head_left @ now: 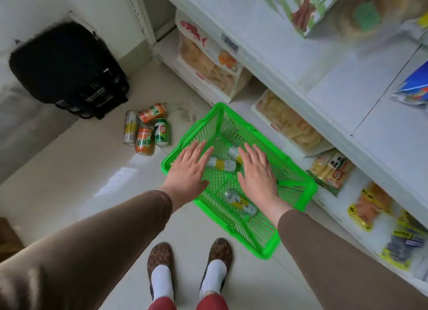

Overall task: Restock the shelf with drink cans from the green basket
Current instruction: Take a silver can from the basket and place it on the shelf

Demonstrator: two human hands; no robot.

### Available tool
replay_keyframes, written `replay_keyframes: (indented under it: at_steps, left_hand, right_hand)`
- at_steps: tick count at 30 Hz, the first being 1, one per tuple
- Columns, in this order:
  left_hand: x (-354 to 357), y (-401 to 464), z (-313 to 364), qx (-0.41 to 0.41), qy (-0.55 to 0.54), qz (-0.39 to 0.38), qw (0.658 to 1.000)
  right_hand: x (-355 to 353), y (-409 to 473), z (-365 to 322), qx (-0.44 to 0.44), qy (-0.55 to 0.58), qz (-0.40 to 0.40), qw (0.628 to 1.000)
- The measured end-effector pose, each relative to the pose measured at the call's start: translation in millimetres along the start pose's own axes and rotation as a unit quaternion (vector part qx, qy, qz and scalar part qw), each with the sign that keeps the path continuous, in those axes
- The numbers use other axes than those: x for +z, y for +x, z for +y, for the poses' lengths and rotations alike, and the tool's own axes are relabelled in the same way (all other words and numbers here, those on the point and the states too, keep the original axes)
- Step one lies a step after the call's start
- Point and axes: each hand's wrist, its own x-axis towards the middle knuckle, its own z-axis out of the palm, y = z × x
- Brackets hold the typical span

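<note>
Cans (pixel 221 164): three lie loose in our green basket (pixel 298 182) on the floor, both hands, left (pixel 188 168) and right (pixel 257 173), spread flat above, holding nothing, seemingly poised to pick.

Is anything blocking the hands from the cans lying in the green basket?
Nothing visible does. The left hand and right hand hover open above the green basket, which has no lid; its silver-and-yellow cans lie uncovered on its floor.
</note>
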Motion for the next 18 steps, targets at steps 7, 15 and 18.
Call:
replay_keyframes:
  at_steps: [7,15,18]
  left_hand:
    - [107.1,49.2,-14.6,-0.003,-0.001,-0.063,0.998]
    - [149.9,81.3,-35.6,-0.036,-0.042,-0.057,0.997]
    - [151.6,82.5,-37.3,-0.050,-0.060,-0.050,0.996]
  right_hand:
    - [132.1,64.3,12.5,-0.011,-0.003,-0.054,0.998]
    - [227.7,123.0,5.6,0.028,-0.048,-0.097,0.994]
    - [239.0,133.6,4.8,0.051,-0.057,-0.090,0.993]
